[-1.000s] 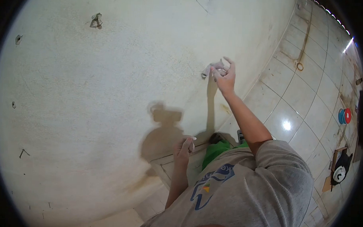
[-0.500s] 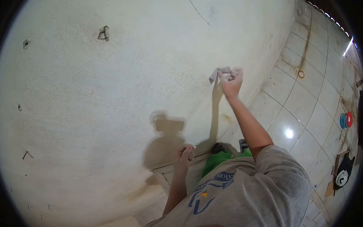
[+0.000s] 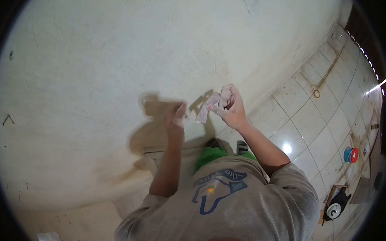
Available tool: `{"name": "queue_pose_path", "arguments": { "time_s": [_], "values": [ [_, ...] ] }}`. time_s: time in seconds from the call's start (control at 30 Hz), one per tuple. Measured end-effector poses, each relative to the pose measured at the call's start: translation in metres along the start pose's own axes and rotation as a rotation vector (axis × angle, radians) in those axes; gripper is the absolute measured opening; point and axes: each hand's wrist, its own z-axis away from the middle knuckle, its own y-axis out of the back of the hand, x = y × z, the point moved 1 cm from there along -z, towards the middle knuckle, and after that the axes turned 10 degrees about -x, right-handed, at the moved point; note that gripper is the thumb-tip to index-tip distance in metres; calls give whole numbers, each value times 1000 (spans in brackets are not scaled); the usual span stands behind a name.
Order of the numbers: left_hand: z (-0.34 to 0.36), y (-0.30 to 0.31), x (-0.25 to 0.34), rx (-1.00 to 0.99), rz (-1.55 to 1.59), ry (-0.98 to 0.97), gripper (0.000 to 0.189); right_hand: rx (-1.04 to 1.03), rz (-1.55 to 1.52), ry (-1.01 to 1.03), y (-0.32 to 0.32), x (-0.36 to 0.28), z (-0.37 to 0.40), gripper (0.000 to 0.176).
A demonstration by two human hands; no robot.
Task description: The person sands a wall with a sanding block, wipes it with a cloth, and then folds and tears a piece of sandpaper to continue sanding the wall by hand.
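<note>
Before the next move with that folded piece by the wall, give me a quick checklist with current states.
1. Right hand grips the folded piece: ok.
2. Left hand raised beside the piece: ok.
3. Left hand empty: cannot tell, it is blurred.
4. Piece in contact with the wall: cannot tell.
5. Red and blue spool lies well away from the feet on the tiled floor: ok.

A stained cream wall [image 3: 97, 53] meets a glossy tiled floor [image 3: 324, 121].
</note>
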Motion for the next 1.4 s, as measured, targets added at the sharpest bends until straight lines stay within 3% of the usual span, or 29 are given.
{"name": "queue_pose_path", "arguments": {
  "time_s": [0.07,0.17,0.27,0.4,0.5,0.67,0.87,1.0,1.2,1.4],
  "values": [
    [-11,-10,10,-339,-59,57,14,-43,60,-36,-1,-27,5,45],
    [-8,-26,25,-591,-212,167,20,-82,311,-102,6,-47,10,54],
    [-18,-23,8,-693,-126,423,20,-198,471,-200,10,-76,14,67],
    [-14,-27,-7,-639,-224,367,18,-330,478,-210,12,-94,19,84],
    [-10,-38,-15,-572,-348,265,18,-360,543,-100,11,-86,19,91],
    [-14,-41,-13,-537,-559,180,17,-312,596,-90,7,-71,20,90],
    [-12,-47,-3,-498,-289,252,19,-284,532,-188,15,-82,21,86],
    [-9,-42,-20,-494,-298,199,20,-300,481,-255,19,-80,24,88],
    [-9,-46,-20,-471,-313,244,19,-286,749,-33,9,-64,28,87],
    [-16,-50,-4,-424,-185,278,18,-350,898,5,8,-63,20,95]
  ]
}}
